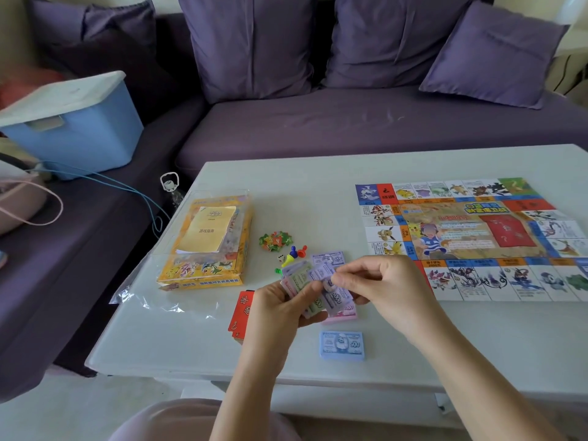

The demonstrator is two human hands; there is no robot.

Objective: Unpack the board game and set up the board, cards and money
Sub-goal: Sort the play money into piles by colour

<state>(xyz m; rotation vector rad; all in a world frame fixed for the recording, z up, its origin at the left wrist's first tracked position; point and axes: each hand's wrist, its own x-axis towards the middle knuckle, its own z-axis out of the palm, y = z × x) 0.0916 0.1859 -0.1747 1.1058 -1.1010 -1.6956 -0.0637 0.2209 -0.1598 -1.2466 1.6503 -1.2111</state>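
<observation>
Head cam: my left hand [280, 308] grips a fanned wad of play money [305, 281] above the tabletop's [318, 186] near edge, and my right hand [378, 284] pinches one purple bill [324, 272] off the top of it. Board [471, 237] lies unfolded flat at the right edge; box [206, 249] with a yellow booklet [206, 230] on it sits toward the left edge. Blue bill stack [342, 345] lies nearest the front edge, red cards [240, 313] just left of my left hand, pawns [294, 253] and die [281, 258] between box and money.
</observation>
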